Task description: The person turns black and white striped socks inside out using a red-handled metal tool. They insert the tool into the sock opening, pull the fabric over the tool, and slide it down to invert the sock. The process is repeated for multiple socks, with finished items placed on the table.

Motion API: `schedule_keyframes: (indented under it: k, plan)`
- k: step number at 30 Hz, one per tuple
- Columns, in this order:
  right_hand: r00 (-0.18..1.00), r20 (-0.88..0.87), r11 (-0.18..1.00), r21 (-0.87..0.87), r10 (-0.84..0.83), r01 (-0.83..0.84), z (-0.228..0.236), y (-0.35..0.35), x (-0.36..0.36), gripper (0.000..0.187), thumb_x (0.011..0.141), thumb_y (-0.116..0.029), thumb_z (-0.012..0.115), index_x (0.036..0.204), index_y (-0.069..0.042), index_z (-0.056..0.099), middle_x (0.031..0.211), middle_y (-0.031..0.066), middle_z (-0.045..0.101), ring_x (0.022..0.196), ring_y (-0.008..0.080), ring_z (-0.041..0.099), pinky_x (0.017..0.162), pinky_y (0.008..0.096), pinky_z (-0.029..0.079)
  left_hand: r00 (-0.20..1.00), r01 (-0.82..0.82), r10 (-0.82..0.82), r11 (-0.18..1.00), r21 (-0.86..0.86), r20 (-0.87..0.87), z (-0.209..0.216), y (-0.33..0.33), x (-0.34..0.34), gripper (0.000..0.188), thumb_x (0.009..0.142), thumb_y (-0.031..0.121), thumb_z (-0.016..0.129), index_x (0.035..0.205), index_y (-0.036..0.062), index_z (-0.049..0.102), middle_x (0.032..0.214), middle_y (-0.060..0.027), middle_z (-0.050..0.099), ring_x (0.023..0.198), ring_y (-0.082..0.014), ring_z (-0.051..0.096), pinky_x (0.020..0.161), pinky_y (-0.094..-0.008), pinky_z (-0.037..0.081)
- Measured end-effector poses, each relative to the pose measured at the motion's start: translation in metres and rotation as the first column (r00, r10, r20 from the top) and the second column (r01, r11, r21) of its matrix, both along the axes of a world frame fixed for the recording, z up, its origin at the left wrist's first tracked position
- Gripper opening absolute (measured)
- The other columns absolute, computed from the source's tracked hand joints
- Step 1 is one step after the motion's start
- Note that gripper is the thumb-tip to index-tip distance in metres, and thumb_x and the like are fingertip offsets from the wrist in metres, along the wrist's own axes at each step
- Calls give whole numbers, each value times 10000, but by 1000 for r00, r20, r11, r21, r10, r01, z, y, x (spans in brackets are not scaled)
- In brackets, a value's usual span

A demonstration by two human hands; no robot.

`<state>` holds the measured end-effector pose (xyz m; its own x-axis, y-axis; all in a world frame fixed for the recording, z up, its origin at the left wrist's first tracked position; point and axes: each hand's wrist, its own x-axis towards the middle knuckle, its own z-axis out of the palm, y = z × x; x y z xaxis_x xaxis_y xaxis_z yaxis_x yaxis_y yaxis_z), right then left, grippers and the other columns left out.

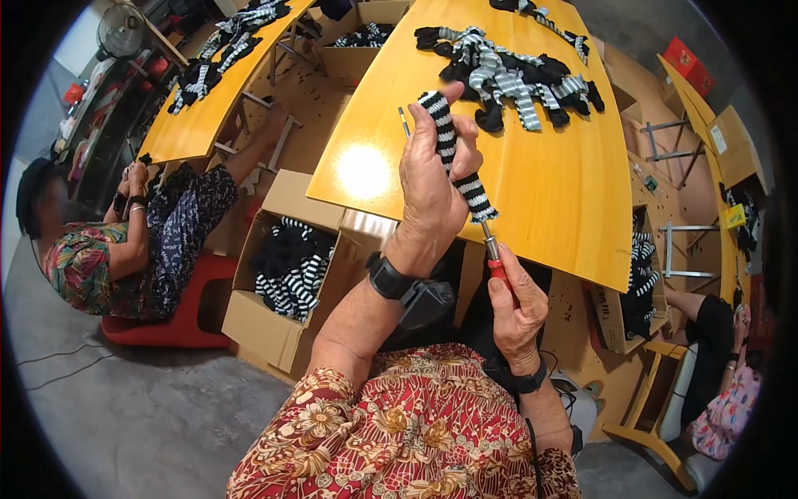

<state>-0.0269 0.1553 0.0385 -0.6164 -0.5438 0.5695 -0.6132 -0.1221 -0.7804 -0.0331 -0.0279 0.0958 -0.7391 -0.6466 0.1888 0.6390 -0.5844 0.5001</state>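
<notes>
My left hand point(432, 183) is raised above the near part of the yellow table, closed around a black-and-white striped knitted tube point(475, 198). The kind of garment is unclear. A thin rod with a yellow band point(404, 119) sticks out beside its thumb; its lower part is hidden by the hand. Below and to the right, my right hand point(517, 312) grips a tool with a red handle point(497, 268) and a metal shaft. The shaft's tip meets the lower end of the knitted tube; whether it reaches inside is hidden.
Striped knitted pieces with black parts point(507, 79) lie heaped on the yellow table point(366, 125). An open carton point(287, 328) of striped knits stands left of me, another carton point(611, 320) right. One person point(91, 258) sits at left, another point(723, 399) at right.
</notes>
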Motion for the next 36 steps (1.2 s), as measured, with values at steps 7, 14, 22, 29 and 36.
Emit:
schedule_keyframes:
  k: [7,14,22,29,36]
  plan:
    - [988,114,994,42,100,-105,13,11,-15,376,833,34,588,1208,41,597,988,148,686,865,170,653,761,263,499,993,112,-114,990,-87,-22,7,1,10,636,1012,503,194,1392,16,343,611,43,394,434,-19,248,421,-173,225]
    - [943,314,983,106,109,-149,22,14,-12,364,859,-35,591,1217,33,596,1073,156,680,955,186,648,867,282,478,993,121,-120,987,-107,11,15,8,20,658,998,530,194,1414,38,328,571,54,370,422,-14,232,420,-166,218]
    - [809,543,962,8,224,-272,20,13,-18,366,886,-87,589,1239,12,593,918,71,662,698,100,579,638,221,462,998,66,-67,986,-156,-1,26,14,31,665,984,543,233,1429,55,309,540,65,347,417,-14,232,415,-166,213]
    - [435,705,828,-465,560,-313,17,-10,-15,400,900,-123,594,1287,-30,563,876,63,608,585,98,473,479,201,357,997,70,-66,980,-188,25,21,27,36,637,1002,519,263,1402,26,320,534,46,384,426,-30,310,421,-166,280]
    - [766,585,962,-121,267,-243,13,-2,-14,402,886,-64,609,1281,-9,558,854,44,612,692,111,549,608,220,441,974,-134,177,953,-273,139,30,-1,29,518,1023,399,371,1379,23,341,915,-53,579,568,-68,445,527,-190,362]
